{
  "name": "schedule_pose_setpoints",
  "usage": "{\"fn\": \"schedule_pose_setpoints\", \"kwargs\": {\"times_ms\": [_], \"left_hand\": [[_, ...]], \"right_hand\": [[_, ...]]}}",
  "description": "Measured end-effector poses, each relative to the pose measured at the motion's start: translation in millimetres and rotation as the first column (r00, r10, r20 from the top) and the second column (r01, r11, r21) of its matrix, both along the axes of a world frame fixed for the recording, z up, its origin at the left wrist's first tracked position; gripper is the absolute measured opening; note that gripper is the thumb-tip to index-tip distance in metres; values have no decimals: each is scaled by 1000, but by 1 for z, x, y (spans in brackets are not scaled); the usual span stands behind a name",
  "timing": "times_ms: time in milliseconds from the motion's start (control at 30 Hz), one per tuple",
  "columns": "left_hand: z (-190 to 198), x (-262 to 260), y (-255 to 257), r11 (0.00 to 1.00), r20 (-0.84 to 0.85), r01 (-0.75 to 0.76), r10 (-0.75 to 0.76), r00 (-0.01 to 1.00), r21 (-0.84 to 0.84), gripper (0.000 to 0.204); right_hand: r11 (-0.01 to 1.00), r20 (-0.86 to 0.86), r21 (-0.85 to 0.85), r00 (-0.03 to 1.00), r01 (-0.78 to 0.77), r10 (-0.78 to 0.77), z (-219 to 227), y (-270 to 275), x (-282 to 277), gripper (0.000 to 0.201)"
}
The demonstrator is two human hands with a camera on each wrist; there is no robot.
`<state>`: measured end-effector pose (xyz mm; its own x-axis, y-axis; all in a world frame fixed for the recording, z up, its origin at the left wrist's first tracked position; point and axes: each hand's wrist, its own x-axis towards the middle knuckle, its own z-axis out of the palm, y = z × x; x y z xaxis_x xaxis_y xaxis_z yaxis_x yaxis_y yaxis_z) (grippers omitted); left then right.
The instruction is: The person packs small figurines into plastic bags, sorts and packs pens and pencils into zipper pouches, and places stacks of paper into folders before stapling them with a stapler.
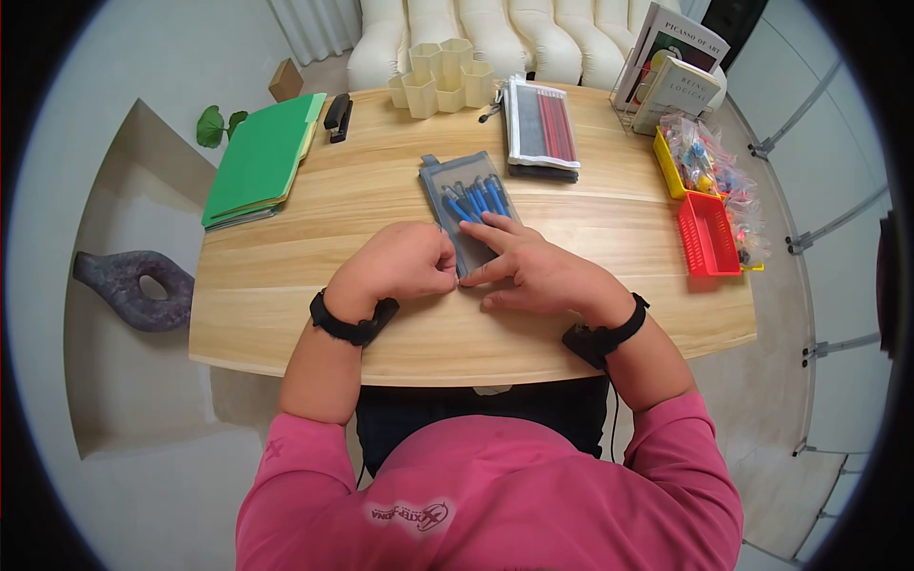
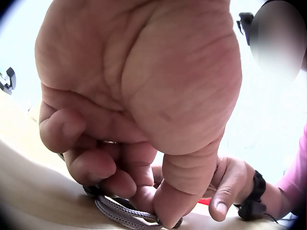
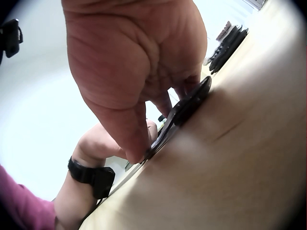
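Note:
A grey mesh zip pouch (image 1: 444,179) with several blue pens (image 1: 487,193) inside lies on the table before the person. My left hand (image 1: 405,265) is at the pouch's near left edge with its fingers curled. In the left wrist view, its thumb and forefinger pinch the zipper by a grey cord pull (image 2: 122,213). My right hand (image 1: 538,271) rests on the pouch's near right part, fingers spread and fairly straight. From the right wrist, its thumb tip shows at the pouch's edge and the other fingertips reach over the dark pouch (image 3: 188,106).
Behind the pouch lie a white-edged pouch of red pencils (image 1: 555,124) and a cream hexagonal holder (image 1: 440,81). Green folders (image 1: 262,157) and a black stapler (image 1: 338,117) are at left. At right stand a red basket (image 1: 706,238), a yellow basket (image 1: 669,167) and a book rack (image 1: 624,107).

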<state>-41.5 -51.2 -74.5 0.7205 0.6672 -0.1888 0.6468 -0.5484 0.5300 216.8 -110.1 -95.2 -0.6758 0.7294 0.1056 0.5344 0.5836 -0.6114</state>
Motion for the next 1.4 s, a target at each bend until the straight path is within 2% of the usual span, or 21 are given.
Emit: {"fn": "schedule_pose_setpoints", "kwargs": {"times_ms": [67,133,333,567,633,667,733,867,933,1067,1267,1333,1400], "left_hand": [[-2,1,0,1000,-21,-2,3,1000,26,21],[-1,2,-1,997,-50,-7,11,999,76,21],[1,2,-1,991,-33,14,-10,999,129,19],[-4,0,2,991,-53,8,-1,999,133,19],[-9,-2,3,985,-29,-39,45,999,169,20],[-9,-2,4,985,-29,-44,49,998,167,20],[-1,-3,5,999,-8,32,-32,999,32,21],[1,-1,4,998,-23,30,-29,999,52,21],[2,-1,4,1000,-17,11,-11,1000,1,21],[-3,-2,6,1000,-11,12,-12,1000,12,21],[-3,0,6,993,-42,-41,46,998,111,18],[-7,-3,11,956,12,-129,130,991,262,18],[-11,-7,21,951,8,-191,195,981,244,18]], "right_hand": [[999,24,30,1000,-20,19,-1,0,1,38],[999,58,-37,998,-12,14,1,0,0,34],[998,78,-70,997,1,4,5,0,-1,33],[999,60,-45,998,-11,13,6,-3,-1,34],[999,111,-47,994,-1,6,9,-6,-2,30],[999,111,-49,994,-5,11,8,-6,-2,30],[1000,68,-28,998,9,-7,5,-4,-2,32],[995,-1,-99,1000,17,-17,4,-1,-1,33],[1000,16,-13,1000,6,-5,3,-2,-4,34],[1000,68,0,998,-7,7,0,-2,-4,35],[1000,107,-14,994,-6,8,3,-2,-6,36],[999,105,-32,994,-9,13,5,-2,-6,36],[999,100,-38,994,-29,33,5,-2,-7,36]]}}
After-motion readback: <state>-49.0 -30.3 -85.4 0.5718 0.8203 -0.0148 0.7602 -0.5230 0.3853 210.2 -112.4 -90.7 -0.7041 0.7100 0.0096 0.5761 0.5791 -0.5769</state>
